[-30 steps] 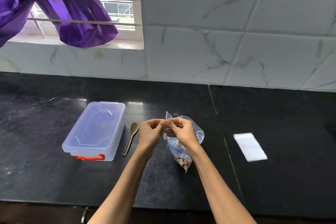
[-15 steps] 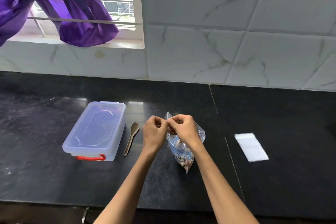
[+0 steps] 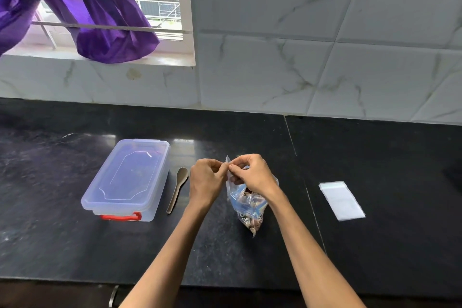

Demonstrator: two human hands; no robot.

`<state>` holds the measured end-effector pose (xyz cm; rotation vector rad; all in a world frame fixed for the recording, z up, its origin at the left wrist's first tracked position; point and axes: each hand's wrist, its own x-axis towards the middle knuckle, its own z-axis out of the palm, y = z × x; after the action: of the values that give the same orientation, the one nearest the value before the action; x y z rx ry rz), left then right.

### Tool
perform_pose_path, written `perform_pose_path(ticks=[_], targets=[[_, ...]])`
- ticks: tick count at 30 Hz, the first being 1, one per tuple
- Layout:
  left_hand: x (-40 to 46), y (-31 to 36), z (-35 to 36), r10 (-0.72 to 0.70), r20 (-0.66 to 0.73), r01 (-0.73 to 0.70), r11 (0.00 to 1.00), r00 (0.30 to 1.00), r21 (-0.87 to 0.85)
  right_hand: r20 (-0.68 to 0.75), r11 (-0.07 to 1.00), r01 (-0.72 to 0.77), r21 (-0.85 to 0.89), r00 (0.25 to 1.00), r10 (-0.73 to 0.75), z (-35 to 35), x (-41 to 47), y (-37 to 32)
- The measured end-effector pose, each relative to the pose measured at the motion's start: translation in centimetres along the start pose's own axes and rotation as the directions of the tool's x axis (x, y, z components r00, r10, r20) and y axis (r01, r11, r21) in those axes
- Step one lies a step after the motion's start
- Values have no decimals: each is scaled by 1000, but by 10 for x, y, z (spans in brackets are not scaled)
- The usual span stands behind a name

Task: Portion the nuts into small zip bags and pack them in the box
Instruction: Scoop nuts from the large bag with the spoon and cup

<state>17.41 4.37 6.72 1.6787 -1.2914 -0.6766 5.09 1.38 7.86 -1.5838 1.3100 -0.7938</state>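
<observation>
1. Since a second ago your two hands have drawn closer together at the mouth of the bag of nuts (image 3: pixel 246 204), and nothing else on the table (image 3: pixel 50 245) has shifted
2. Your left hand (image 3: pixel 206 181) and right hand (image 3: pixel 251 174) each have a grip pinched on the bag's top edge; the bag stands between the spoon (image 3: pixel 178 189) and the small zip bags (image 3: pixel 342 200)
3. Pull the seal apart too sharply and the bag could tip or jerk, spilling nuts across the table
4. The box (image 3: pixel 127 180) sits lidded to your left, near the spoon; the front edge is near your forearms, with open room to the right
</observation>
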Motion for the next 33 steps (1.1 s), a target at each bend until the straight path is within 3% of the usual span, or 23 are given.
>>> perform_pose_path(ticks=[5,9,12,15,19,23,29,33], targets=[[3,2,-3,-23,9,23,999,1000,40,-26,996,-76,44,997,77,-1,-2,1],[-5,11,0,67,-58,-56,984,996,172,-224,986,-66,-156,974,29,8,-5,-1],[-5,10,-1,74,-56,-62,979,996,193,-234,976,-45,-214,972,-7,10,-7,-4],[-3,2,0,11,-19,-9,996,1000,92,-209,970,-40,-241,978,-12,9,-8,-2],[-10,4,2,-132,73,144,967,989,-208,-162,983,-55,-174,987,26,10,-9,0],[-11,3,-4,-171,161,211,936,972,-283,-68,993,-72,-96,995,66,7,-8,6],[-8,1,-6,-134,120,157,965,984,-211,-20,996,-83,42,996,84,7,-8,8],[-7,0,2,-1,-53,2,1000,999,20,-282,978,-59,-199,959,1,15,-11,2]])
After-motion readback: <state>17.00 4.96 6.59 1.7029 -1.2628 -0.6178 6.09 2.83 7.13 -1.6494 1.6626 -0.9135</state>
